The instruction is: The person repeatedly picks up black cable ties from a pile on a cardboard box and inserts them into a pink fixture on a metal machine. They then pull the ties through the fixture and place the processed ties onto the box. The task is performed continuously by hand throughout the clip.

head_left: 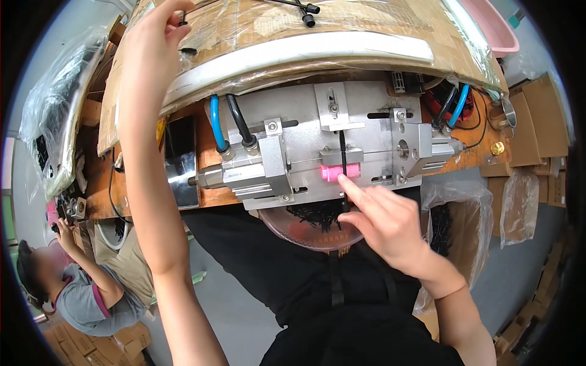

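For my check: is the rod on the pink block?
On: the rod lies across the pink block, the right hand touching there.

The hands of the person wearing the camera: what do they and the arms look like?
The left hand and right hand are bare human hands, ungloved; the left arm and right arm show no sleeves, watches or cables. The person wears black clothing.
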Action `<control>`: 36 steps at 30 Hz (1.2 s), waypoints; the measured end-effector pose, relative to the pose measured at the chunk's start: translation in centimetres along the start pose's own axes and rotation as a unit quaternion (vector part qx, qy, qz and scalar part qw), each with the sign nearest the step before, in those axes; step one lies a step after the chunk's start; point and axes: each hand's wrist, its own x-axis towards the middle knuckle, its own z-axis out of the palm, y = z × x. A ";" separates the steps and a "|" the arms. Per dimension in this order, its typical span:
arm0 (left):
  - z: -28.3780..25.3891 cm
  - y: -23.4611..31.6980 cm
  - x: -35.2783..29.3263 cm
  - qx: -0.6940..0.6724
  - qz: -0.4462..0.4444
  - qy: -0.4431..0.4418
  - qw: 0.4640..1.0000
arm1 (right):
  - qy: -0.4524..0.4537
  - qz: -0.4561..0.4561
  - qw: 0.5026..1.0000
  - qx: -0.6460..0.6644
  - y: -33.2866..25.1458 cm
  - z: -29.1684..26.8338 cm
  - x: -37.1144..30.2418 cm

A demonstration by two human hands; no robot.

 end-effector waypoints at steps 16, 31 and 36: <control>3.2 21.5 -19.6 -0.033 0.055 -0.138 0.988 | -0.067 -0.039 0.996 -0.036 2.0 -11.7 21.2; 4.2 9.7 -0.2 -0.007 0.124 0.098 0.987 | 0.092 -0.036 0.994 0.053 0.1 1.0 -2.1; 3.7 10.0 5.1 -0.035 0.042 -0.048 0.997 | 0.119 -0.036 0.992 0.021 0.8 3.2 -1.1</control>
